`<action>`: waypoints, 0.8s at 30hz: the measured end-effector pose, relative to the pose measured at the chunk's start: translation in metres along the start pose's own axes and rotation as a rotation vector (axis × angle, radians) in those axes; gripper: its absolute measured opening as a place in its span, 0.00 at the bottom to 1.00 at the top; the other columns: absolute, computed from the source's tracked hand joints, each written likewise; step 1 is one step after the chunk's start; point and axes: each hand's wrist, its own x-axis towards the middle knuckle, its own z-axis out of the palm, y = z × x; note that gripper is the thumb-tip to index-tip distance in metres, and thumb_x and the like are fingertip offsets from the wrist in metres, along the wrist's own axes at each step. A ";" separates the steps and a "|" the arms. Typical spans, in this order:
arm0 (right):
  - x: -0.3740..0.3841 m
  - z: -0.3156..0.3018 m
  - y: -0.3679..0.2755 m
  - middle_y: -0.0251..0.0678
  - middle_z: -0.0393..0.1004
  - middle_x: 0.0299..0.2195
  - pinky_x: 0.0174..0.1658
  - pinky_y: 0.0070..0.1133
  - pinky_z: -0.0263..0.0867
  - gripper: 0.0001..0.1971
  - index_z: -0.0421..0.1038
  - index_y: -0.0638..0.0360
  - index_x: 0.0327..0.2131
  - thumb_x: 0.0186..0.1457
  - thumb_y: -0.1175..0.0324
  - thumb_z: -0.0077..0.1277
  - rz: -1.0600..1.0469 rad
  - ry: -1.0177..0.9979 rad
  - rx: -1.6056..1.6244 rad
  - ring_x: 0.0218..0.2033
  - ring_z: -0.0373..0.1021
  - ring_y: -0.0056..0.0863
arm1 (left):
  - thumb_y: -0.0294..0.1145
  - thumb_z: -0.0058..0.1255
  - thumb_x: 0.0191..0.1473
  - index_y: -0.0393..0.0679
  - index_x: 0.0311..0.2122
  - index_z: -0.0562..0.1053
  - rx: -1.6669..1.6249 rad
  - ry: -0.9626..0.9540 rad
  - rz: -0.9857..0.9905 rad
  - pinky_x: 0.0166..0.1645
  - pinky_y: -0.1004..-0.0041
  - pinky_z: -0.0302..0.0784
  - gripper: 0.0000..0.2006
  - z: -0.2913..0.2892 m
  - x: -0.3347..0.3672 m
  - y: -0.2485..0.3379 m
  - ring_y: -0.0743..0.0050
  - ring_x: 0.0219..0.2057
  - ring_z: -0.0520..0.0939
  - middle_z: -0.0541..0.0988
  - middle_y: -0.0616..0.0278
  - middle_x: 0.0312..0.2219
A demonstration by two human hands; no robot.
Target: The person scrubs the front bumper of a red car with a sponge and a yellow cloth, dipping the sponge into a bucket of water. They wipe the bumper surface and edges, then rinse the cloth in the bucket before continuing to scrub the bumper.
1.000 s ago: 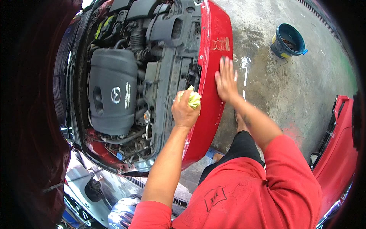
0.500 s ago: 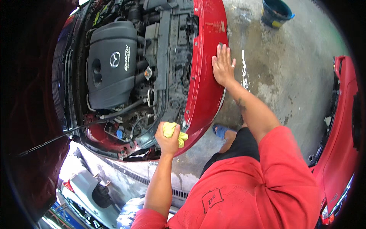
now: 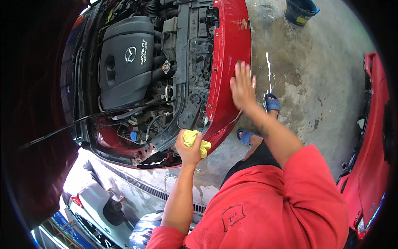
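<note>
The red front bumper (image 3: 233, 45) of a car curves along the front of its open engine bay. My right hand (image 3: 243, 88) lies flat on the bumper's outer face, fingers stretched out and held close together, a ring on one of them. A small dark edge shows at its fingertips; whatever lies beneath the fingers is mostly hidden. My left hand (image 3: 188, 148) is closed around a crumpled yellow cloth (image 3: 197, 142), beside the near corner of the bumper. The cloth bulges out on both sides of the thumb.
A black engine cover (image 3: 126, 72) fills much of the bay, crossed below by a thin prop rod (image 3: 83, 119). A dark bucket (image 3: 299, 13) stands on the wet concrete floor. At the right is another red car (image 3: 371, 166); a pale vehicle (image 3: 99, 207) is at lower left.
My right hand has slid along the bumper toward me, still flat. My left hand keeps the cloth and has barely moved. The view has shifted, and a second blue sandal now shows.
</note>
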 end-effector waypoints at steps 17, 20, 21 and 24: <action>-0.020 -0.193 0.015 0.39 0.47 0.79 0.73 0.37 0.47 0.36 0.47 0.48 0.78 0.77 0.39 0.26 0.433 -0.618 0.918 0.75 0.50 0.39 | 0.33 0.64 0.64 0.41 0.48 0.75 -0.791 0.454 -0.579 0.41 0.70 0.80 0.13 -0.013 -0.040 0.013 0.76 0.36 0.82 0.81 0.65 0.38; 0.011 -0.206 0.000 0.35 0.45 0.80 0.69 0.39 0.56 0.37 0.43 0.37 0.79 0.75 0.34 0.27 0.476 -0.806 0.857 0.72 0.57 0.37 | 0.33 0.64 0.64 0.40 0.48 0.75 -0.835 0.455 -0.483 0.45 0.69 0.80 0.13 0.018 -0.041 0.058 0.74 0.40 0.82 0.81 0.64 0.41; 0.020 -0.209 -0.008 0.33 0.44 0.80 0.67 0.40 0.60 0.38 0.42 0.34 0.80 0.75 0.32 0.27 0.501 -0.895 0.889 0.71 0.60 0.36 | 0.32 0.64 0.64 0.40 0.48 0.75 -0.824 0.440 -0.462 0.46 0.68 0.81 0.13 0.033 -0.037 0.081 0.73 0.41 0.82 0.80 0.63 0.42; 0.050 -0.212 -0.022 0.35 0.57 0.75 0.66 0.48 0.64 0.38 0.49 0.29 0.77 0.71 0.28 0.28 0.682 -1.228 1.338 0.66 0.67 0.42 | 0.36 0.60 0.66 0.42 0.61 0.71 -0.819 0.147 -0.149 0.58 0.64 0.77 0.22 0.093 -0.022 0.141 0.67 0.53 0.80 0.79 0.56 0.51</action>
